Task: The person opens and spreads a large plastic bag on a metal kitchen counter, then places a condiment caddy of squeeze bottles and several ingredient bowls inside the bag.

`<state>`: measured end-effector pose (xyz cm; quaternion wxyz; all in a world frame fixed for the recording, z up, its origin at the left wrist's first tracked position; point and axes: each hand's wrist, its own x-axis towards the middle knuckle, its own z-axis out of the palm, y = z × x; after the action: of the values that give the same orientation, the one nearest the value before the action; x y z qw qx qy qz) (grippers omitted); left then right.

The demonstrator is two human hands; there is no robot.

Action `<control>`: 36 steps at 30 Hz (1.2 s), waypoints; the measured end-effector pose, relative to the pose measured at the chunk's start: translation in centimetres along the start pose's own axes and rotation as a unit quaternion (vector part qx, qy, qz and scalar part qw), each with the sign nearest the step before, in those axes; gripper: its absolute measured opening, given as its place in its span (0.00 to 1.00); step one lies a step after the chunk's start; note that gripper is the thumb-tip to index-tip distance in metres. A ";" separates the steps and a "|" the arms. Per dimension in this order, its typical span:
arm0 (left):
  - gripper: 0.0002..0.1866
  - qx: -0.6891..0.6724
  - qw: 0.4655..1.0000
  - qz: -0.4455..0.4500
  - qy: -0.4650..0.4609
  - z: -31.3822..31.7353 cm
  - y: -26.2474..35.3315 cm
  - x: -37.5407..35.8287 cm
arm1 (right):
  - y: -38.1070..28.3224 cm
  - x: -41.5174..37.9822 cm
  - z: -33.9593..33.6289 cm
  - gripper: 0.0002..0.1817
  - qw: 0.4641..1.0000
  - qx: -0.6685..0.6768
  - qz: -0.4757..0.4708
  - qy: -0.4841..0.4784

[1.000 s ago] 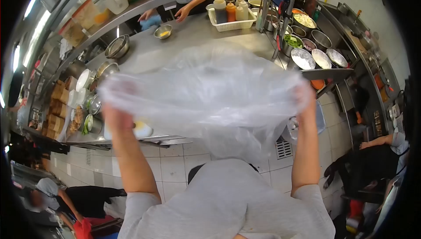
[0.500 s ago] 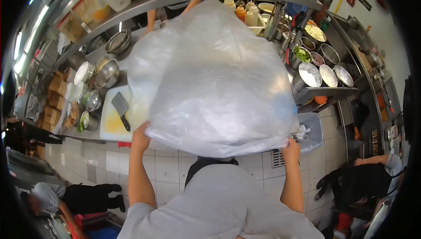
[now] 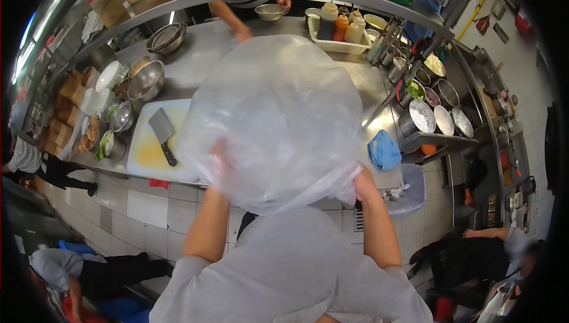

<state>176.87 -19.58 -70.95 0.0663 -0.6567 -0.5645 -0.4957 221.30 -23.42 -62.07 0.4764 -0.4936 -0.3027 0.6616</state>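
A large translucent plastic bag [image 3: 275, 115], puffed out, spreads in front of me over the steel counter. My right hand [image 3: 363, 185] is closed on bunched plastic at the bag's near right edge. Behind or inside the film at the near left shows my left hand [image 3: 222, 166], blurred, so its fingers cannot be made out. Left of the bag, a cleaver [image 3: 163, 136] with a black handle lies on a yellow-stained white cutting board [image 3: 188, 109]. To the right of the bag rests a crumpled blue cloth [image 3: 384, 151].
Across the counter, another person's hand [image 3: 243, 33] reaches near the bag's far edge. Metal bowls [image 3: 146, 81] stand on the left, squeeze bottles in a white basket [image 3: 338, 45] at the back. A lined bin [image 3: 410, 189] is at the right; co-workers are behind on both sides.
The bag has drawn in narrower and rounder, baring the blue cloth and more counter. My right hand moved left; my left hand moved right and went behind the film.
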 end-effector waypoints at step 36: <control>0.28 -0.614 0.625 -0.454 -0.162 -17.2 -3.1 15.3 | -3.2 4.9 -4.0 0.72 0.535 -0.752 -0.226 0.310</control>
<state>162.52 -19.22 -52.70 -0.6781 -0.2750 -0.3578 -0.5800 225.84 -17.99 -62.41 0.1275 -0.7595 -0.6235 -0.1347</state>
